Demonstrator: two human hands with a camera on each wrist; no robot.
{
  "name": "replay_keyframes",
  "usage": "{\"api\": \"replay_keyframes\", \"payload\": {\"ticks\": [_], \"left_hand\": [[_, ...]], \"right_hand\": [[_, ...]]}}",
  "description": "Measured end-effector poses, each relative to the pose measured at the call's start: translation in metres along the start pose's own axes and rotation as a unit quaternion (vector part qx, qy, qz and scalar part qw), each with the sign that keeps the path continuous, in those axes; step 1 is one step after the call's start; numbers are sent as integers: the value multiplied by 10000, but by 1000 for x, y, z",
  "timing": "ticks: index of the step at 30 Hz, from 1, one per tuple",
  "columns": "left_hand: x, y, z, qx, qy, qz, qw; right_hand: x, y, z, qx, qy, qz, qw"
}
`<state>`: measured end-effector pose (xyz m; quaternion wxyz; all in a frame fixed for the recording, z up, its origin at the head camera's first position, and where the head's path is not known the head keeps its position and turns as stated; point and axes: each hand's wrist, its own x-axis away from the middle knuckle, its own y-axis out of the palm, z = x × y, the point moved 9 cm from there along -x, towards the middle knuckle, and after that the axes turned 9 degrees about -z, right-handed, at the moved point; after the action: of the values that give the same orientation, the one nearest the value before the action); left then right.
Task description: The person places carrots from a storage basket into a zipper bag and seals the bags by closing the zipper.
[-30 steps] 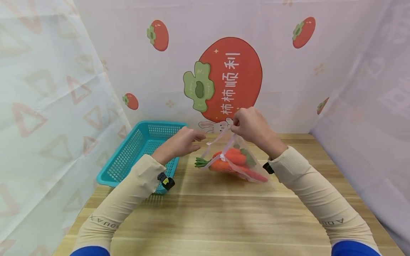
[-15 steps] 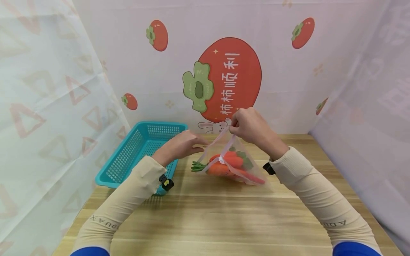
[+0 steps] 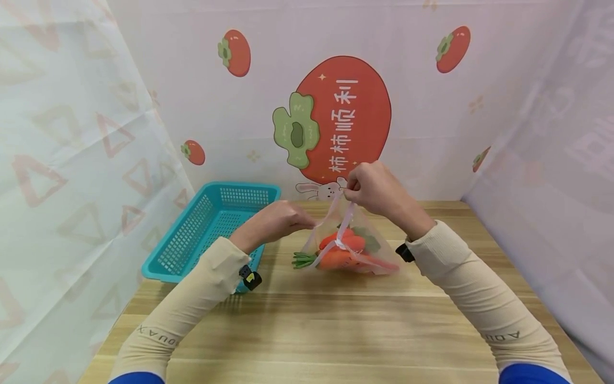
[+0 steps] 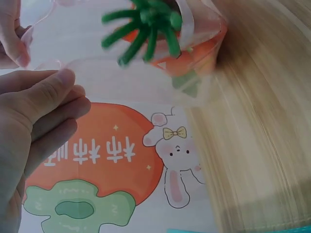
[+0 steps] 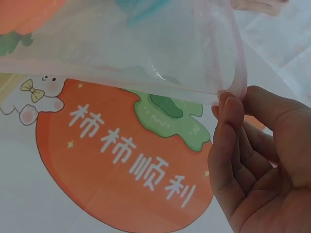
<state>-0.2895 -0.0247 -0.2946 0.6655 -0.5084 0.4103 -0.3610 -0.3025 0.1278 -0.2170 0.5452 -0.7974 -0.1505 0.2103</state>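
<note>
A see-through bag with a pale pink edge (image 3: 347, 216) hangs by its top corner from my right hand (image 3: 384, 192), pinched between thumb and fingers. My left hand (image 3: 278, 221) pinches the edge of the bag's mouth at its left side; in the left wrist view the thumb (image 4: 58, 85) presses against the fingers on the film. Several orange carrots (image 3: 336, 260), toy-like in look, lie inside low in the bag. Green stalks (image 3: 303, 260) of one carrot poke out of the mouth to the left, below my left hand.
A turquoise plastic basket (image 3: 165, 277) with perforated walls stands at the left, just beside my left forearm. The wooden tabletop (image 3: 345, 325) spreads in front. Printed cloth walls (image 3: 422, 117) close off the back and both sides.
My left hand has moved slightly right and down to the bag's mouth and now pinches its edge. The carrots in the bag have shifted a little. My right hand stays in place.
</note>
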Motion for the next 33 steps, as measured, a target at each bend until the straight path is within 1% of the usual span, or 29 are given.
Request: {"api": "replay_keyframes", "payload": {"ticks": [4,7,10,13,18,23,25,28,30,33], "left_hand": [[1,-6,2,52,65,184,9998],[3,-14,2,73,126,434,9990],[5,-22,0,184,104,690,9974],[8,-30,-3,427,-85,839,9955],[11,-42,-9,940,-573,1007,9888],[16,-52,-13,1281,-1068,1172,9790],[18,-56,-14,1328,-1171,1230,9765],[20,-59,-13,1307,-1233,1285,9753],[20,-60,-13,1294,-1256,1287,9751],[22,-60,-14,1351,-1328,1274,9736]], "right_hand": [[1,-2,7,-136,62,2,9999],[2,-4,11,-163,122,43,9998],[4,-5,15,-207,150,84,9996],[5,-6,19,-288,132,58,9995],[10,-8,27,-519,88,-16,9986],[19,-7,32,-693,-211,-259,9970],[23,-5,35,-826,-278,-421,9953],[32,-3,39,-997,-356,-602,9926],[38,-1,40,-1066,-479,-614,9912],[51,2,38,-1062,-771,-503,9901]]}}
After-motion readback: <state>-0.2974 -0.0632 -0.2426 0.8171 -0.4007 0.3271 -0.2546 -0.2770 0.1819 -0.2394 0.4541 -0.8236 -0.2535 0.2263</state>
